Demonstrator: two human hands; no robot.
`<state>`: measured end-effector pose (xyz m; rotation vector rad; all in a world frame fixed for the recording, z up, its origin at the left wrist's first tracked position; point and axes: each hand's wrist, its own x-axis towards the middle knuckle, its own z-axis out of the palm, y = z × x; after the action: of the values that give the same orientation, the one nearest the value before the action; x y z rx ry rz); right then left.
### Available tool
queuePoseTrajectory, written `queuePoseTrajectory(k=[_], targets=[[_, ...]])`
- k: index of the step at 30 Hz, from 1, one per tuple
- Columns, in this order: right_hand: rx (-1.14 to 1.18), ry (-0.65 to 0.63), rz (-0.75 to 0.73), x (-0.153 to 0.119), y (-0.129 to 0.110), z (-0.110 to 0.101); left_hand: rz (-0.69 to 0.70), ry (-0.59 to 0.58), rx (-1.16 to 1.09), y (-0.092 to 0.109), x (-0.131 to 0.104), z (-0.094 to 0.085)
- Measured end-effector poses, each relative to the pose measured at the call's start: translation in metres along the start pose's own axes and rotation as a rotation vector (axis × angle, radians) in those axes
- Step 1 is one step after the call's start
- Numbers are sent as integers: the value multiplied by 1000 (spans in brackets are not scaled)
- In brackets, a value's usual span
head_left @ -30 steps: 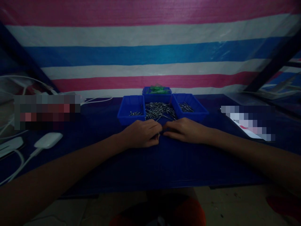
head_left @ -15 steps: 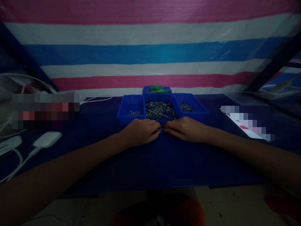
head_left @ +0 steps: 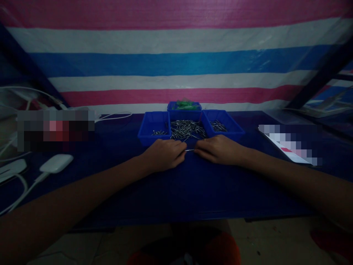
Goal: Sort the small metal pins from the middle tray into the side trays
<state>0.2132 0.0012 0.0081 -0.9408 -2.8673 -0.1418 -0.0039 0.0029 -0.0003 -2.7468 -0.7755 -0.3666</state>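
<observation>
Between my two hands runs a thin metal rod-like piece (head_left: pixel 189 150), too small to tell its exact kind. My left hand (head_left: pixel 167 154) pinches its left end, and my right hand (head_left: pixel 217 149) pinches the right end. Just beyond my fingers lies a pile of similar thin metal pieces (head_left: pixel 186 129) on the table. A blue bin (head_left: pixel 145 127) with a few small metal pieces stands to the left of the pile. Right of it, another blue bin (head_left: pixel 233 125) holds more metal pieces.
Behind the pile a third blue bin (head_left: pixel 172 107) holds green material (head_left: pixel 187 105). A white charger (head_left: pixel 56 163) with cables lies at the left of the blue table (head_left: pixel 187 195). A flat white-edged object (head_left: pixel 292 155) lies at the right. A striped sheet (head_left: pixel 176 62) hangs behind.
My hands have moved slightly apart, and more of the thin metal piece shows between the fingertips. The bins and the pile stay as they were.
</observation>
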Motion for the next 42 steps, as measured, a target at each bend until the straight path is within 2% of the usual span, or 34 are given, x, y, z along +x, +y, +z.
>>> queuePoseTrajectory(k=[12, 20, 25, 42], targets=[[-23, -3, -17, 0, 1, -3, -25, 3, 21, 1, 1, -3], [-76, 174, -113, -4, 1, -1, -39, -3, 39, 2, 0, -2], [-122, 223, -157, -5, -1, -1, -28, -9, 38, 1, 0, -1], [-99, 222, -134, -6, 1, 0, -23, -10, 42, 2, 1, -3]])
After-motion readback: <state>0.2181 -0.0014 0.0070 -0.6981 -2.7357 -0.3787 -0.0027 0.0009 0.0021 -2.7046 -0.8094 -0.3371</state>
